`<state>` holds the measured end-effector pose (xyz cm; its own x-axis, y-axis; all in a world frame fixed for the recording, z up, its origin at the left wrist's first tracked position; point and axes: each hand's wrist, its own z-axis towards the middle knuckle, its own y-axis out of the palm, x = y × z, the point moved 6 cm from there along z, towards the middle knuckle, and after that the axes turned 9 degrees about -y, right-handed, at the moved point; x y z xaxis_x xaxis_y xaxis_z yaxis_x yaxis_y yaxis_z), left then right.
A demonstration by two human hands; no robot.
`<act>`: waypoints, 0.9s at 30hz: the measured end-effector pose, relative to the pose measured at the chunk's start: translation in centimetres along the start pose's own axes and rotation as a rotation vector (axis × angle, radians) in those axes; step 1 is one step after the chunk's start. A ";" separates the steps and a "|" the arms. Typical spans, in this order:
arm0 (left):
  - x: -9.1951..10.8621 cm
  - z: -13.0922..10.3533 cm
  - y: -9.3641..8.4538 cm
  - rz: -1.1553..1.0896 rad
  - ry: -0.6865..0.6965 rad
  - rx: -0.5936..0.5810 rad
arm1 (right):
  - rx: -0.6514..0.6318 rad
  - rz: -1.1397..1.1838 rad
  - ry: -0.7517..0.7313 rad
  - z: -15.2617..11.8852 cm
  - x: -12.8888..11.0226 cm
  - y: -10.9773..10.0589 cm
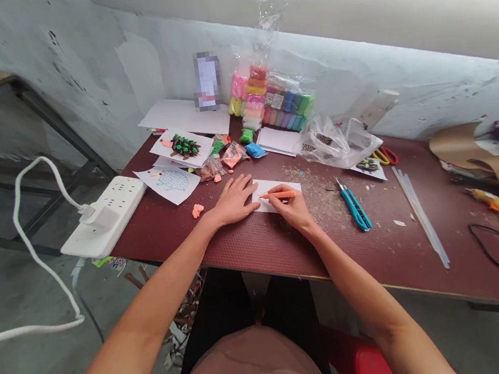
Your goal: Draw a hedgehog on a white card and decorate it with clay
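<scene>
My right hand (293,210) grips an orange pen (283,195), its tip at the surface of a small white sheet of paper (272,187). Flat at that sheet's left edge lies my left hand (234,202), fingers spread and holding nothing. A lump of orange clay (198,210) sits left of my left hand, and a smaller bit (218,178) is just beyond it. Farther left are a card with a blue hedgehog drawing (170,184) and another with a hedgehog of dark and green clay (183,145). Part of the white sheet is hidden under my hands.
A blue utility knife (353,205) lies right of my right hand, blade out. Beyond are glue sticks (421,216), scissors (386,155) and a yellow glue gun (497,207). Bagged coloured clay (282,106) stands by the wall. A power strip (105,217) juts past the left edge.
</scene>
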<state>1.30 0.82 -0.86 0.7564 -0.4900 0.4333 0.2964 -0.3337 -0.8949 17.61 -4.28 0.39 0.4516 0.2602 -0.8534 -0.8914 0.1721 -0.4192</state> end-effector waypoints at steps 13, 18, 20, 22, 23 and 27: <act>-0.2 0.1 0.2 0.001 0.007 0.020 | -0.024 0.022 -0.023 -0.3 -0.3 0.2; -0.2 0.0 0.1 0.005 0.009 0.020 | -0.037 0.018 -0.034 -0.2 0.0 0.2; -0.2 0.0 0.1 0.009 0.012 0.019 | -0.031 0.021 -0.043 -0.2 0.0 0.1; -0.2 0.0 0.1 0.008 0.013 0.016 | -0.021 0.021 -0.050 -0.2 0.0 0.1; -0.2 0.1 0.2 0.006 0.012 0.015 | -0.017 0.021 -0.049 -0.2 0.0 0.1; -0.5 0.2 0.3 -0.007 0.018 0.035 | -0.016 0.020 -0.032 -0.3 0.2 0.2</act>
<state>1.16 1.07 -1.38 0.7437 -0.5019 0.4415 0.3223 -0.3095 -0.8946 17.53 -4.46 0.10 0.4342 0.2935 -0.8517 -0.9008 0.1515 -0.4070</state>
